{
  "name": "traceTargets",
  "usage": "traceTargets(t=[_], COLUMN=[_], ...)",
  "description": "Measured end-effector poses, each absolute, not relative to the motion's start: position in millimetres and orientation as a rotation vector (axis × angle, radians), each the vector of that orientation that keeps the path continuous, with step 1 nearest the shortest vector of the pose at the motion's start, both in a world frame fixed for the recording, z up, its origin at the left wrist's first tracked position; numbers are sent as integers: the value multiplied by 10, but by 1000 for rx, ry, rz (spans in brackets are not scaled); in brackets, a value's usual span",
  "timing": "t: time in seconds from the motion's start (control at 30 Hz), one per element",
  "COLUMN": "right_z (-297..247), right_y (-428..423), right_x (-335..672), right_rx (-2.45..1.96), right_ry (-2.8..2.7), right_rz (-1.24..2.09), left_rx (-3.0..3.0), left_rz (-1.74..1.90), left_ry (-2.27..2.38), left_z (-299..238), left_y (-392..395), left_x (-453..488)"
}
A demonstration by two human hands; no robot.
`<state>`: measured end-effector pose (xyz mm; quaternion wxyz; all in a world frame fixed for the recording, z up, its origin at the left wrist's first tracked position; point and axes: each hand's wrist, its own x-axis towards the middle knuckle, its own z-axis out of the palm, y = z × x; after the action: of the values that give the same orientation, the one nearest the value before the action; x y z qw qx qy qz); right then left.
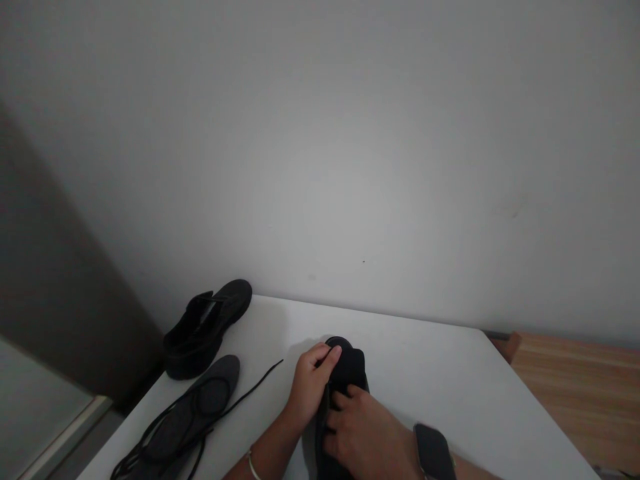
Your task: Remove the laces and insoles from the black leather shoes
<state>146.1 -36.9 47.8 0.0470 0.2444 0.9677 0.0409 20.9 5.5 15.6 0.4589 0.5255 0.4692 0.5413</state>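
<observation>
A black shoe [353, 363] lies on the white table in front of me, its toe toward the wall and its tongue folded forward. My left hand [314, 377] grips its front left side, thumb on top and fingers curled. From the right, my right hand [357, 427] reaches into the shoe's opening with bent fingers. Those fingertips are hidden inside, so what they hold cannot be made out. To the left lies a grey insole [227, 373] with a loose black shoelace [255, 387] looped over it.
Another black shoe [207, 330], without laces, stands at the table's back left corner. The white table [425, 360] meets a pale wall [350, 167] behind. Beyond its right edge is a wood-grain surface [570, 393]. A dark smartwatch [434, 452] is on my right wrist.
</observation>
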Motion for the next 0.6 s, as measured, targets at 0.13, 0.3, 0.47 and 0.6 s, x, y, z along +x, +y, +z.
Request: traceTargets(t=[0.13,0.3,0.47,0.6], right_z=[569,707,861,967], right_y=[-353,-325,-322,-324], right_x=[1463,1510,1556,1602], right_rx=[667,582,553,600], right_ry=[2981,3031,2982,2940], right_rz=[103,66,-128,-342], left_rx=[1297,1296,1302,1304], left_rz=[1331,1343,1351,1355], left_ry=[1149,1147,1141,1135], left_z=[150,150,140,152], left_y=[61,57,61,60], left_x=[206,215,218,217])
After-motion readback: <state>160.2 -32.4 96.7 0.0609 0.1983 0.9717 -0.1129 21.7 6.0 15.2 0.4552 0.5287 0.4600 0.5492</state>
